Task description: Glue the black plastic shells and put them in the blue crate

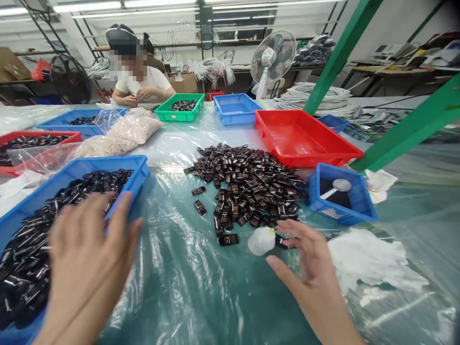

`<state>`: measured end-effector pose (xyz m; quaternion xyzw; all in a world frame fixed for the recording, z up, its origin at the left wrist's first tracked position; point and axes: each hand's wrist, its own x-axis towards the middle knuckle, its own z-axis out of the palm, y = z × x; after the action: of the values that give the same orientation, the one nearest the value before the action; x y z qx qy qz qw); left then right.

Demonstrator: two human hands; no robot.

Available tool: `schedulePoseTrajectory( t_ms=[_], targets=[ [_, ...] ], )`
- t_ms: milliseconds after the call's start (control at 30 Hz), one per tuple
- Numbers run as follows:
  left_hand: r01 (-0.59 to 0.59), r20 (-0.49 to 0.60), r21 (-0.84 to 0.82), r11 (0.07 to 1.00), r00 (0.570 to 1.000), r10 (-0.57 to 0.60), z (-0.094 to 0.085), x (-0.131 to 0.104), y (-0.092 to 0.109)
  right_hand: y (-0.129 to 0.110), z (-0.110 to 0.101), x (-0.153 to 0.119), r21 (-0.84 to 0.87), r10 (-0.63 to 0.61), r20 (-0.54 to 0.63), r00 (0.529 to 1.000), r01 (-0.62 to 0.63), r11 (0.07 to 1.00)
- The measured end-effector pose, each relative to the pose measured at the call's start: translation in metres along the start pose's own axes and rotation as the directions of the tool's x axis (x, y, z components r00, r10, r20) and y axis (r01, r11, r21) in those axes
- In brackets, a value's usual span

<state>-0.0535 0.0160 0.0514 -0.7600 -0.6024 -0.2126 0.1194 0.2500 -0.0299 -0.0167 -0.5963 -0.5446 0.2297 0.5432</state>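
Note:
Over the large blue tray (142,168) at the left, my left hand (91,244) is spread, with nothing in it; black pieces (27,239) fill that tray. My right hand (309,268) is open, thumb and fingers apart, beside a small white translucent object (261,241) on the green table. Whether its fingertips touch this object is unclear. Beyond the right hand lies a pile of black pieces (247,187), with a few loose ones at its left edge.
A small blue bin (343,215) holds black material and a white spoon (338,187). White tissue (373,258) lies at the right. Farther back are a red tray (302,136), green tray (179,115), bagged parts (132,129), a slanting green post (413,124) and a seated person (140,86).

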Motion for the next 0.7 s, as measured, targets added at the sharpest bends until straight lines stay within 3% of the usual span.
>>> schedulePoseTrajectory(
  t_ms=[67,133,233,300,433,567,700],
  targets=[
    [-0.279,0.115,0.036,0.96,0.955,0.273,0.027,0.003,0.025,0.009,0.006,0.001,-0.03,0.068,0.154,0.986,-0.064,0.997],
    [-0.402,0.204,-0.005,0.916,0.896,0.395,0.056,0.01,0.044,0.01,0.01,-0.001,-0.043,0.146,0.269,0.952,-0.139,0.989],
    [-0.434,0.227,-0.029,0.901,0.875,0.428,0.089,0.026,0.058,0.005,0.009,-0.002,-0.073,0.215,0.322,0.922,-0.202,0.977],
    [-0.43,0.223,-0.025,0.903,0.878,0.424,0.099,0.033,0.059,0.004,0.007,-0.002,-0.089,0.205,0.32,0.925,-0.186,0.978],
    [-0.38,0.196,0.032,0.925,0.909,0.367,0.099,0.029,0.053,0.009,0.005,0.0,-0.131,0.199,0.306,0.931,-0.166,0.978],
    [-0.26,0.165,0.157,0.953,0.958,0.234,0.091,0.016,0.041,0.015,0.005,0.0,-0.154,0.201,0.333,0.921,-0.158,0.975],
    [-0.214,0.207,0.263,0.941,0.965,0.161,0.072,0.011,0.031,0.02,0.004,0.001,-0.184,0.168,0.337,0.926,-0.111,0.977]
  ],
)
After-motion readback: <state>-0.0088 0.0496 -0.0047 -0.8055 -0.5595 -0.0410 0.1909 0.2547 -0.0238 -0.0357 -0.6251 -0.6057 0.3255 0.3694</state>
